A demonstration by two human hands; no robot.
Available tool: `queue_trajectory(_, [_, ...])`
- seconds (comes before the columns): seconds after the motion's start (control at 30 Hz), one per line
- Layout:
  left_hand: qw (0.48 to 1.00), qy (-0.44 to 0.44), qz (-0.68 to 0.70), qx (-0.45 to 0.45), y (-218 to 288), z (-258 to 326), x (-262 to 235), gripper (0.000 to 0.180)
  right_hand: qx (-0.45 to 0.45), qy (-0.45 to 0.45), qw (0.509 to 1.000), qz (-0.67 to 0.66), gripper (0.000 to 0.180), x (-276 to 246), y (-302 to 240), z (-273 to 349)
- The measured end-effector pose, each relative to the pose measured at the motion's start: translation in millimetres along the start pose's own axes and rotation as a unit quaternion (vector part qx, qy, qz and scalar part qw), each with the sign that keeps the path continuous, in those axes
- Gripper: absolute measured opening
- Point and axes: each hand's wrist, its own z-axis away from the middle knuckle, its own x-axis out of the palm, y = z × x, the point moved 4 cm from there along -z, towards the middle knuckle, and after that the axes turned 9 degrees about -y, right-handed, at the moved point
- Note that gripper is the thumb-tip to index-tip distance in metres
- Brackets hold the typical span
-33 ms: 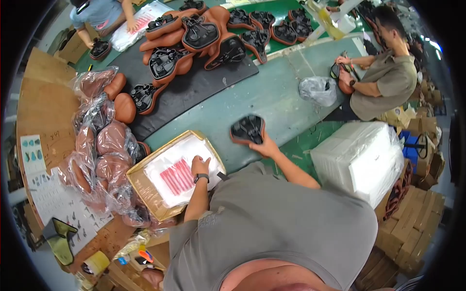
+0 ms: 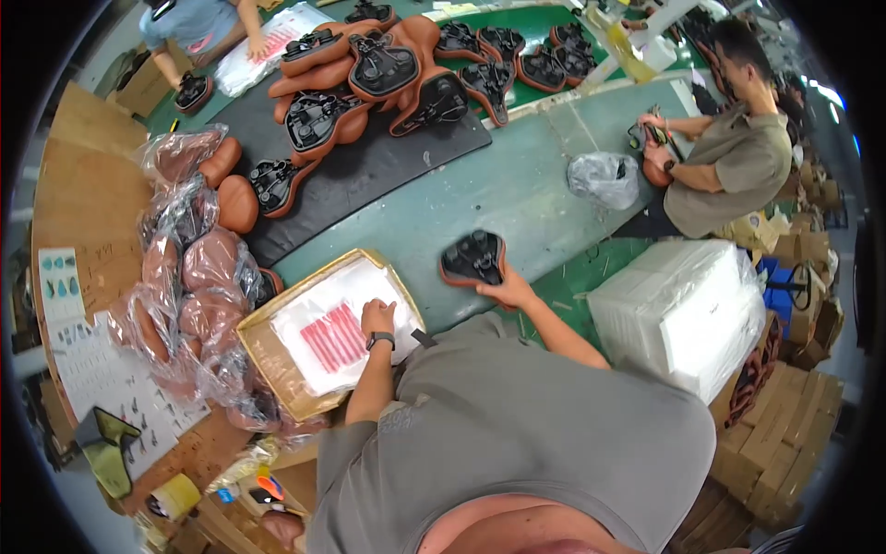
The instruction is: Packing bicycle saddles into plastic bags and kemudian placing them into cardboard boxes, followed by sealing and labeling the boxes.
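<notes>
Right fingers (image 2: 488,291) grip a smooth-rimmed, rounded-triangular brown-and-black saddle (image 2: 473,258).

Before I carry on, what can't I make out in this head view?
All in the head view:
Saddle in the right hand: far side hidden behind its black base.
Box: floor under the white sheets, covered by them.
Left hand: too small to tell whether it pinches a sheet.
Upper-left co-worker: head cut off by the top edge.
</notes>
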Motion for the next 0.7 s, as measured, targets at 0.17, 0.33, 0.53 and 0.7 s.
queue_trajectory(0.17, [0.978,0.193,0.061,0.047,-26.9,25.9,34.6,0.022,0.278,-0.228,0.912,-0.196,0.07,-22.8,8.3,65.4])
queue_trajectory(0.33, [0.984,0.174,0.012,-0.034,-0.7,38.3,53.9,0.021,0.295,-0.157,0.788,-0.517,0.057,22.6,40.7,69.0])
queue_trajectory(0.53, [0.978,0.116,0.159,-0.075,-55.5,23.4,63.5,0.034,0.246,-0.231,0.757,-0.56,0.056,36.4,23.7,42.6])
queue_trajectory(0.7, [0.852,0.253,0.459,-0.007,-91.0,71.1,13.7,0.029,0.115,-0.199,0.943,-0.24,0.053,39.7,-40.3,92.3])
